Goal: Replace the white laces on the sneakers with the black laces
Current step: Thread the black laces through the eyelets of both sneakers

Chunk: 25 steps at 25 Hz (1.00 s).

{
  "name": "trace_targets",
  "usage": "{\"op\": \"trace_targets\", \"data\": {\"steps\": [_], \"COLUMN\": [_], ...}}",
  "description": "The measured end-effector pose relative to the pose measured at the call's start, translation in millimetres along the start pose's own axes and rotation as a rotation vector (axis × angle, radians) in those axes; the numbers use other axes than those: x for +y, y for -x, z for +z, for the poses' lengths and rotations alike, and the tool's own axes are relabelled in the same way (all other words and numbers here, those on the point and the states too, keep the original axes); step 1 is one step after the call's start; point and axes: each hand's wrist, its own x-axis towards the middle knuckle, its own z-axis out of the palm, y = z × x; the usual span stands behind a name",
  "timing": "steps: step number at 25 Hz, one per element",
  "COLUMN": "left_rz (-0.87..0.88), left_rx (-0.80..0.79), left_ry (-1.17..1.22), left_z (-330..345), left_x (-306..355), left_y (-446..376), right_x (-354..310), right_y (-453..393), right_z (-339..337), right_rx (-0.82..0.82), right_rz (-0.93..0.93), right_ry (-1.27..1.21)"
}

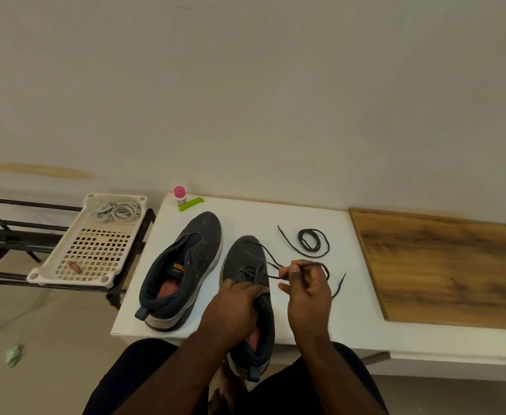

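Observation:
Two dark sneakers stand on the white table. The left sneaker has no lace. The right sneaker hangs over the table's near edge, with a black lace threaded through its front eyelets. My left hand grips this sneaker over its tongue. My right hand pinches a strand of that black lace just right of the shoe. A second black lace lies coiled on the table behind. The white laces lie bundled in a white basket.
The basket rests on a black metal rack left of the table. A pink-capped bottle and a green clip sit at the table's far left corner. A wooden board covers the right side. A green scrap lies on the floor.

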Motion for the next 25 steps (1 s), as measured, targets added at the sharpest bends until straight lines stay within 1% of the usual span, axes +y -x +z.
{"op": "trace_targets", "data": {"steps": [1,2,4,5,6,9,10,11,12,13,15,16,17,18,19,20,21,23,24,25], "left_rz": [0.003,0.005,0.006,0.005,0.003,0.013,0.017,0.019,0.020,0.021,0.020,0.020,0.019,0.017,0.015,0.018,0.023,0.036,0.040,0.038], "left_rx": [0.000,0.003,0.015,0.018,0.019,0.018,0.020,0.022,0.024,0.025,0.030,0.036,0.043,0.049,0.050,0.052,0.049,0.052,0.061,0.073], "left_ry": [0.003,0.008,0.018,0.018,0.020,0.025,0.020,0.018,0.020,0.023,0.023,0.023,0.025,0.030,0.035,0.037,0.035,0.040,0.053,0.076], "left_z": [-0.3,-0.5,0.3,1.1,1.6,2.1,2.3,2.4,2.7,3.5,5.9,7.0,7.8,8.6,9.2,8.9,9.6,10.2,9.8,9.2], "left_x": [0.6,0.7,-0.3,-0.9,-1.4,-2.3,-2.7,-3.3,-3.9,-4.8,-6.3,-6.7,-6.9,-6.9,-7.1,-7.4,-8.1,-9.7,-10.2,-10.8], "left_y": [0.2,0.3,0.5,1.0,1.6,0.7,0.5,0.6,0.5,0.3,0.1,-0.5,-1.5,-2.7,-3.1,-2.9,-2.9,-2.4,-1.8,-1.5], "right_x": [3.8,7.0,13.1,16.0,18.9,17.1,11.7,6.5,1.8,-1.3,-0.8,2.2,7.6,19.5,34.3,50.5,65.2,89.0,99.1,102.9], "right_y": [2.6,3.5,1.4,-2.4,-8.8,-32.3,-42.4,-52.9,-64.0,-74.5,-94.8,-102.7,-110.1,-118.9,-125.8,-131.4,-134.0,-138.2,-142.0,-144.4], "right_z": [-3.0,-5.5,-12.3,-18.1,-23.3,-41.4,-48.1,-55.6,-65.4,-77.3,-99.0,-105.6,-110.8,-115.2,-119.5,-120.6,-120.1,-115.7,-114.4,-111.0], "right_rx": [0.010,0.006,-0.061,-0.115,-0.178,-0.434,-0.505,-0.551,-0.583,-0.592,-0.515,-0.421,-0.282,-0.107,0.044,0.132,0.128,-0.050,-0.118,-0.142], "right_rz": [0.100,0.247,0.587,0.700,0.745,0.681,0.679,0.689,0.724,0.783,0.884,0.892,0.857,0.779,0.680,0.592,0.531,0.461,0.400,0.355], "right_ry": [0.005,-0.001,-0.023,0.036,0.184,0.782,0.905,0.960,0.942,0.843,0.421,0.168,-0.021,-0.081,0.042,0.260,0.498,0.902,1.050,1.139]}}
